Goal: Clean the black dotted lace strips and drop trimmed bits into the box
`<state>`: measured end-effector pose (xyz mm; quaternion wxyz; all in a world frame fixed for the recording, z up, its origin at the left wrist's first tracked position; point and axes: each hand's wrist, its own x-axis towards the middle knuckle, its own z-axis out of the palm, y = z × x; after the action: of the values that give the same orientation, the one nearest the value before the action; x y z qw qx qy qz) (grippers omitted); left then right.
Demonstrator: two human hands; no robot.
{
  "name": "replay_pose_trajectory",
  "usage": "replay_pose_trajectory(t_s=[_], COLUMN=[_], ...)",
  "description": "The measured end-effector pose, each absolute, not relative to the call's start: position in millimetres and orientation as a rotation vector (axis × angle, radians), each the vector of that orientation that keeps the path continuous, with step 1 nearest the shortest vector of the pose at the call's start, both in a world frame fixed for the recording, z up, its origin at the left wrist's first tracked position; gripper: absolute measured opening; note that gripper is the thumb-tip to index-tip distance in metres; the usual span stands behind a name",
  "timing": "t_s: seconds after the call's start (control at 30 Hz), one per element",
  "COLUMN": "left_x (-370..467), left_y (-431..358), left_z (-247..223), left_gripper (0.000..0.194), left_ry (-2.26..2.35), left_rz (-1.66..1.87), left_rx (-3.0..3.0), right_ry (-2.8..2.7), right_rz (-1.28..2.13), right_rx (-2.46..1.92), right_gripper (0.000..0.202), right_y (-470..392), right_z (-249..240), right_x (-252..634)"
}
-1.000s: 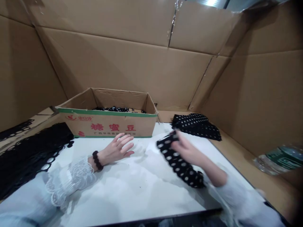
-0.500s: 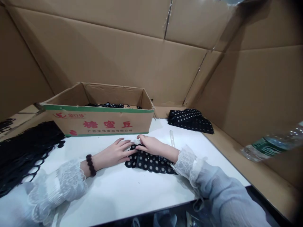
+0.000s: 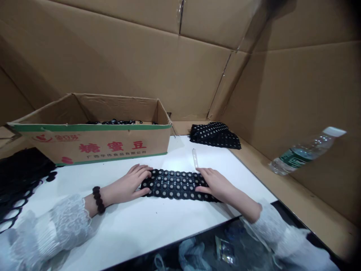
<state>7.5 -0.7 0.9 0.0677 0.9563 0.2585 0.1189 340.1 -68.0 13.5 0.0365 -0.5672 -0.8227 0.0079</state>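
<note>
A black strip of fabric with rows of pale dots lies flat and stretched out on the white table. My left hand rests at its left end, fingertips and thumb on the edge of the cloth. At the right end, my right hand lies over the fabric with its thumb and fingers apart. Both hands press on the strip from above, and neither grips it in a fist. Just behind my right hand is a slim clear tube-like item.
Behind my left hand stands an open cardboard box holding dotted black pieces. Folded dotted fabric lies at the back right. Black lacy material is at the left. A water bottle leans by the right cardboard wall.
My right hand has moved right, away from my left hand, and the dotted strip now lies spread between them. The whole view has shifted to the right.
</note>
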Motion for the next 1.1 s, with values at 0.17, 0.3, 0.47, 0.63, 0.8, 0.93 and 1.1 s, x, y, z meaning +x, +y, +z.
replay_pose_trajectory(t_s=[0.17,0.3,0.47,0.63,0.8,0.93,1.1], left_x=[7.6,5.3,4.5,5.9,-1.5,-7.7,-9.3], left_y=[-5.6,-8.6,-6.2,-7.6,-16.5,-20.5,-20.8], left_z=[5.9,5.0,0.4,4.9,6.4,2.4,0.5], left_gripper=[0.028,0.037,0.048,0.045,0.032,0.03,0.03], left_ry=[0.718,0.689,0.689,0.68,0.759,0.843,0.9], left_rz=[0.438,0.402,0.29,0.341,0.425,0.461,0.583], left_rx=[2.989,3.075,3.017,3.029,3.055,3.002,3.004], right_ry=[-2.345,-2.278,-2.189,-2.122,-2.147,-2.367,-2.276], right_rz=[-0.104,-0.12,-0.014,0.03,-0.154,0.128,0.094], right_rx=[-1.806,-1.758,-1.735,-1.705,-1.631,-1.772,-2.042], right_gripper=[0.047,0.046,0.026,0.019,0.021,0.029,0.046], right_y=[-88.2,-86.3,-79.8,-75.7,-62.6,-39.8,-1.5], right_z=[-6.1,-6.5,-3.5,6.4,25.9,32.7,27.1], right_x=[362.1,360.7,358.8,351.2,331.4,326.8,328.0])
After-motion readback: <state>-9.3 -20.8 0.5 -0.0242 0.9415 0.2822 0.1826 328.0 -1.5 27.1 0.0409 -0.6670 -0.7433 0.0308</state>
